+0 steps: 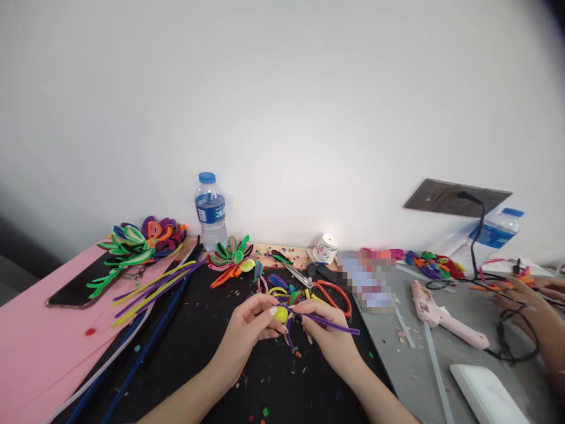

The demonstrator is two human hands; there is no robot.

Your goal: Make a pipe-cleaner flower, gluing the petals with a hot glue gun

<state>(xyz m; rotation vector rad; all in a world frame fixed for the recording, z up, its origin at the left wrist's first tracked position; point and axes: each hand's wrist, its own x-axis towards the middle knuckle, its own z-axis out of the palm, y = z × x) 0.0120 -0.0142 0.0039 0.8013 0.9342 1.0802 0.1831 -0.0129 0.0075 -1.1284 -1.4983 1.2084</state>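
Note:
Over the black mat (185, 365), my left hand (251, 324) is closed, its thumb and fingers pinching a small shiny yellow-green round piece (281, 315). My right hand (329, 338) is closed on a purple pipe cleaner (334, 325), whose free end sticks out to the right. Fingers hide where the purple strip meets the round piece. Just beyond the hands lies a cluster of bent multicoloured pipe cleaners (279, 282); whether it is joined to the held piece I cannot tell. Orange-handled scissors (324, 288) rest behind my right hand.
Loose yellow and purple pipe cleaners (154, 291) lie left, near a phone (73, 288) and pipe-cleaner flowers (143, 241). A water bottle (210, 212) and paper cup (325, 248) stand by the wall. Right are a glue gun (450, 318), its cord and another person's hand (521, 300).

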